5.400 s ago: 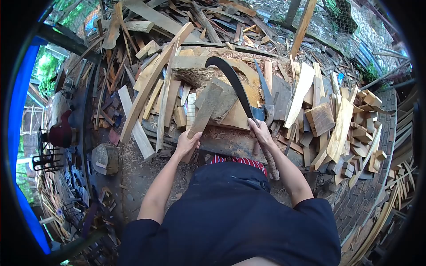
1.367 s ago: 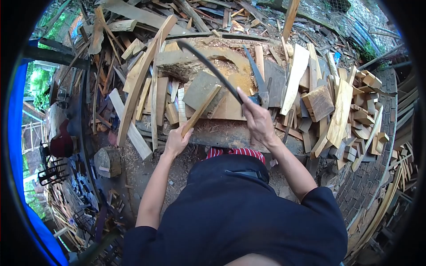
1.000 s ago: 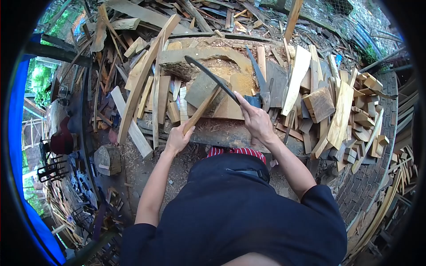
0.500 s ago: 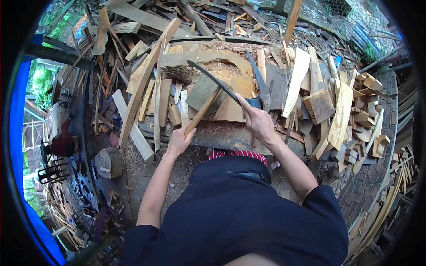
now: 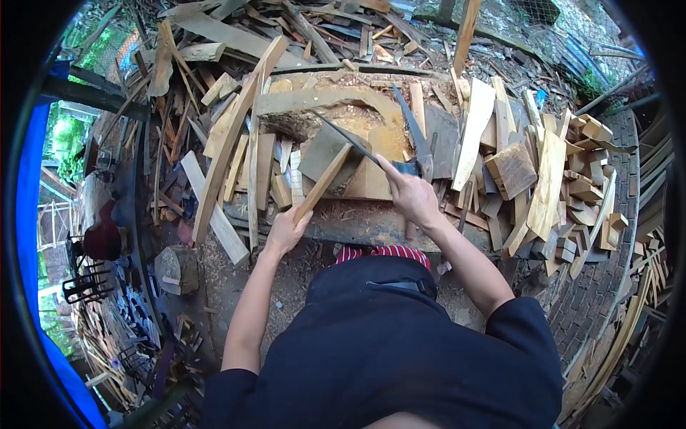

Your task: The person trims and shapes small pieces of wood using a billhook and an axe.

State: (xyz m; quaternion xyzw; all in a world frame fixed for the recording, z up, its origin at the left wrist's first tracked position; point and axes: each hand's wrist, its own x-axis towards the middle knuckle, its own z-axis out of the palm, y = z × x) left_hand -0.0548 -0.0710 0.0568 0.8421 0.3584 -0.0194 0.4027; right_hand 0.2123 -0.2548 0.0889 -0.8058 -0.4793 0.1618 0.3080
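Observation:
My left hand (image 5: 287, 230) is closed round the lower end of a pale wooden stick (image 5: 323, 184), which slants up and away to the right. My right hand (image 5: 414, 198) grips a machete (image 5: 346, 136) with a long dark blade, its index finger stretched along the base. The handle is hidden in my fist. The blade points up and left, seen nearly edge-on, and overlaps the stick's far end in this view. Below them on the workbench lie a grey-faced board (image 5: 325, 154) and a pale wood block (image 5: 371, 181).
A handsaw (image 5: 413, 127) lies behind my right hand. Long planks (image 5: 232, 143) lean at the bench's left. Cut wood blocks (image 5: 511, 171) are heaped at the right, and scrap wood (image 5: 229, 32) covers the ground behind. A stump (image 5: 176, 269) stands at lower left.
The machete blade has turned from showing its flat side to nearly edge-on, and its tip has come slightly down and right. The left hand and stick have barely moved.

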